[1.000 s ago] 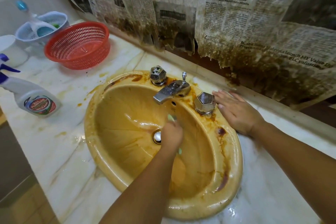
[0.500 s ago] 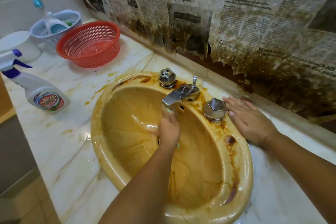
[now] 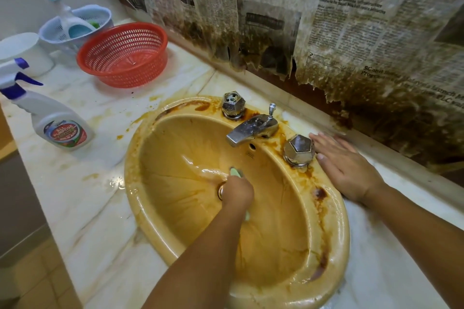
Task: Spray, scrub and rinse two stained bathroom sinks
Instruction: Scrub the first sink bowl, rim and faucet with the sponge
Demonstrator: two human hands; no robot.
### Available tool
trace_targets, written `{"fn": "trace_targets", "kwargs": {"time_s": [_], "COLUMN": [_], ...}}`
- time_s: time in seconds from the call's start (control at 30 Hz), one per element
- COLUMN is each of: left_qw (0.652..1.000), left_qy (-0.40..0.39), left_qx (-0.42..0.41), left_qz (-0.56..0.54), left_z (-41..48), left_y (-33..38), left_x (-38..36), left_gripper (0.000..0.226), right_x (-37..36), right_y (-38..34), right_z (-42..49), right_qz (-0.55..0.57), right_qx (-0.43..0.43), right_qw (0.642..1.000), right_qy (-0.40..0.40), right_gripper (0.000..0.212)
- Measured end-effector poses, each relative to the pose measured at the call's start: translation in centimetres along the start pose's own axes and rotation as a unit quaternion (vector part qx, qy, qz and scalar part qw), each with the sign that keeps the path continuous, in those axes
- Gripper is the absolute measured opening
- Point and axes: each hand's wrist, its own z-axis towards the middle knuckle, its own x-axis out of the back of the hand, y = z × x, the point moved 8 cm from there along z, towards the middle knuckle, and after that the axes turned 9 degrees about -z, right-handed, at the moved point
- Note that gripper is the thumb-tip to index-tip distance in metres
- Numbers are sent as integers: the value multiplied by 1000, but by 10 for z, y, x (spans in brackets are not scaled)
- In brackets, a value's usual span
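Slip risk: the left hand (image 3: 237, 190), gripping a pale green sponge (image 3: 235, 172), may skid on the wet bowl into the chrome drain ring (image 3: 221, 190).
Missed stains: brown crust on the rim of the mustard-yellow oval ceramic sink (image 3: 131, 183) survives if scrubbing stops low.
Grip: fist closed round the sponge at the bowl's bottom.
Brace: the right hand (image 3: 347, 170) lies flat, fingers straight, on the white marble tabletop (image 3: 82, 208), just beside a faceted chrome tap knob (image 3: 298, 150).

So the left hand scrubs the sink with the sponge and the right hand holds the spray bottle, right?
No: the head view shows the right hand flat beside the tap knob; the spray bottle stands apart on the counter. The left hand does grip the sponge.
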Motion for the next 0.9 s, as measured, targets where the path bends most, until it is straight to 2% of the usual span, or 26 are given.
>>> {"fn": "trace_targets", "kwargs": {"time_s": [0.13, 0.17, 0.27, 0.33, 0.4, 0.5, 0.57, 0.67, 0.73, 0.77, 0.83, 0.9], "left_qw": [995, 994, 967, 945, 959, 989, 989, 962, 964, 972, 988, 985], "left_qy": [-94, -97, -19, 20, 0, -77, -82, -1, 2, -24, -81, -98], "left_qx": [-12, 3, -27, -81, -103, -1, 35, -61, -108, -100, -15, 47], "left_qz": [-9, -48, -252, -316, -266, -129, -114, -266, -244, -209, -128, -130], "left_z": [-42, -43, -31, -38, -53, -57, -45, -43, -64, -70, -70, -62], "left_y": [7, 8, 40, 62, 51, 0, 5, 59, 62, 50, 12, 4], "left_x": [-38, -37, -8, 5, -7, -32, -30, -1, 0, -11, -29, -28], "left_gripper": [34, 35, 33, 29, 31, 33, 24, 30, 34, 35, 33, 26], "right_x": [1, 2, 4, 6, 4, 3, 3, 2, 1, 1, 1, 0], "right_y": [-1, -1, -4, -5, -5, -4, -3, -2, -2, -2, -1, 0], "right_z": [-2, -2, -1, 0, 0, -1, -1, -1, -1, -1, -1, -1], "right_qz": [0, 1, 2, 5, 6, 3, 2, -5, -8, -6, -1, 0], "right_qx": [-3, -3, 0, 1, 2, 0, 0, -1, -3, -2, -3, -3], "right_qw": [1000, 1000, 1000, 1000, 1000, 1000, 1000, 1000, 1000, 1000, 1000, 1000], "right_qy": [4, 4, 4, 7, 5, 4, 2, 5, 3, 1, 2, 1], "right_gripper": [53, 53, 52, 49, 48, 49, 49, 52, 56, 57, 58, 58]}}
